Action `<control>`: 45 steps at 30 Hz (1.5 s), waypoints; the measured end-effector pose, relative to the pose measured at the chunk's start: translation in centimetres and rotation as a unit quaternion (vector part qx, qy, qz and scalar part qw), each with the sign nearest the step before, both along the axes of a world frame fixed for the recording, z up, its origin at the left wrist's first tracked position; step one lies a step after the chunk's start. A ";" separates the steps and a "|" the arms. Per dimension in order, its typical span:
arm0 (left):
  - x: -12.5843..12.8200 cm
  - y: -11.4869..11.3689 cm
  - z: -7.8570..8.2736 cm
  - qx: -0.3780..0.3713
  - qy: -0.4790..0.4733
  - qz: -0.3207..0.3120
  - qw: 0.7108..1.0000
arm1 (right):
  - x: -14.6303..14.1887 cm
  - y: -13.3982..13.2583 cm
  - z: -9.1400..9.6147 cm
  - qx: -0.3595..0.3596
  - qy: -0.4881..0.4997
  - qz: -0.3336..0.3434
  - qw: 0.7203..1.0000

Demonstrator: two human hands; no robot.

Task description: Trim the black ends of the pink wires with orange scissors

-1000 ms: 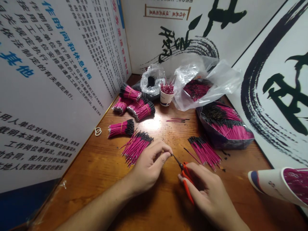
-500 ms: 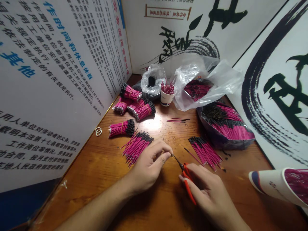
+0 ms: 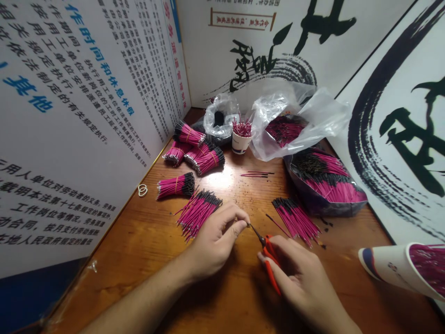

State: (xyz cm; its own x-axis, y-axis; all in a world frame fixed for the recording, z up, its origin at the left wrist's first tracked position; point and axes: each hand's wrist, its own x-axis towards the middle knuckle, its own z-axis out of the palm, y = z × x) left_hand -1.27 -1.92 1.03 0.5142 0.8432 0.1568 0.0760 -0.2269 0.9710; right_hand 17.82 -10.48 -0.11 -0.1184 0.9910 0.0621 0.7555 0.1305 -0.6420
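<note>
My right hand (image 3: 304, 273) is wrapped around a pair of red-handled scissors (image 3: 272, 266). Their narrow dark blades point up and left, with the tips right at the fingertips of my left hand (image 3: 219, 236). Thumb and forefinger of that left hand are pinched together; a small dark tip shows there, but what they hold is mostly hidden. Just beyond the left hand lies a loose pile of magenta wires with black ends (image 3: 198, 213). Past the right hand is another loose pile of such wires (image 3: 297, 221), with a single wire (image 3: 278, 225) beside it.
Banded wire bundles (image 3: 175, 185) lie at the left, near white rubber bands (image 3: 142, 190). At the back stand a paper cup of wires (image 3: 241, 144) and clear plastic bags (image 3: 264, 139). A dark bag of wires (image 3: 347, 208) is at the right, with a tilted cup (image 3: 385, 266) nearer me.
</note>
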 end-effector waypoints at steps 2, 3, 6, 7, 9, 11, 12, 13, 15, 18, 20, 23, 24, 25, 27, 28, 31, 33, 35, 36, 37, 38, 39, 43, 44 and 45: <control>0.0 0.0 0.0 0.001 0.005 -0.003 1.000 | 0.0 0.0 0.0 -0.015 0.012 -0.003 1.000; 0.0 0.0 -0.1 0.001 0.006 -0.005 1.000 | 0.0 -0.1 0.0 -0.023 0.019 -0.003 1.000; 0.0 0.1 0.0 0.003 0.004 -0.010 1.000 | 0.3 0.0 0.1 -0.025 0.024 0.007 0.999; -0.1 0.2 0.0 0.003 0.002 -0.011 1.000 | 0.4 0.0 0.2 -0.017 0.018 0.013 1.000; -0.1 0.2 0.0 0.000 0.002 -0.012 1.000 | 0.5 0.0 0.2 0.009 0.003 0.025 1.000; -0.1 0.2 0.0 -0.003 0.003 -0.013 1.000 | 0.6 0.0 0.1 0.026 -0.006 0.029 0.999; -0.1 0.2 0.1 -0.005 0.003 -0.013 1.000 | 0.6 0.0 0.1 0.028 -0.008 0.025 0.999; -0.1 0.2 0.1 -0.006 0.004 -0.013 1.000 | 0.5 0.0 0.1 0.026 -0.009 0.020 0.999; -0.1 0.2 0.1 -0.007 0.002 -0.015 1.000 | 0.5 0.0 0.0 0.015 -0.006 0.015 1.000; -0.1 0.1 0.1 -0.006 -0.001 -0.015 1.000 | 0.5 -0.1 -0.3 -0.001 0.002 0.026 1.000; 0.0 0.1 0.1 -0.006 -0.003 -0.016 1.000 | 0.5 0.0 -0.5 -0.007 0.004 0.024 1.000; 0.0 0.1 0.1 -0.009 -0.005 -0.018 1.000 | 0.5 0.1 -0.5 -0.007 0.006 0.012 1.000; 0.0 0.1 0.1 -0.010 -0.006 -0.018 1.000 | 0.5 0.1 -0.5 -0.006 0.006 0.009 1.000; 0.0 0.1 0.1 -0.012 -0.006 -0.017 1.000 | 0.5 0.1 -0.4 -0.006 0.006 0.008 1.000; 0.0 0.2 0.1 -0.016 -0.007 -0.015 1.000 | 0.4 0.1 -0.4 -0.005 -0.005 0.002 1.000; 0.0 0.2 0.1 -0.020 -0.009 -0.013 1.000 | 0.3 0.1 -0.3 -0.006 -0.017 -0.003 1.000; 0.1 0.3 -0.1 -0.045 -0.015 0.003 0.999 | 0.2 0.1 -0.4 -0.002 -0.048 -0.032 0.998; 0.2 0.3 -0.3 -0.067 -0.018 0.013 0.998 | 0.2 0.1 -0.4 0.003 -0.012 -0.054 0.998; 0.2 0.3 -0.5 -0.082 -0.017 0.015 0.996 | 0.2 0.1 -0.4 0.004 0.041 -0.072 0.997; 0.3 0.3 -0.6 -0.087 -0.017 0.014 0.996 | 0.2 0.1 -0.5 0.001 0.047 -0.075 0.996; 0.3 0.3 -0.7 -0.090 -0.019 0.012 0.996 | 0.3 0.2 -0.6 -0.002 0.036 -0.076 0.996; 0.3 0.3 -0.7 -0.092 -0.022 0.010 0.996 | 0.3 0.3 -0.7 -0.006 0.015 -0.073 0.997; 0.3 0.3 -0.8 -0.093 -0.024 0.010 0.995 | 0.4 0.4 -0.8 -0.011 -0.003 -0.072 0.997; 0.4 0.4 -1.0 -0.093 -0.036 0.020 0.995 | 0.5 0.7 -1.0 -0.012 0.001 -0.083 0.997; 0.4 0.4 -1.0 -0.090 -0.037 0.023 0.995 | 0.5 0.8 -1.0 -0.012 0.001 -0.083 0.997; 0.4 0.3 -0.9 -0.085 -0.036 0.027 0.995 | 0.5 0.9 -0.9 -0.011 0.001 -0.081 0.997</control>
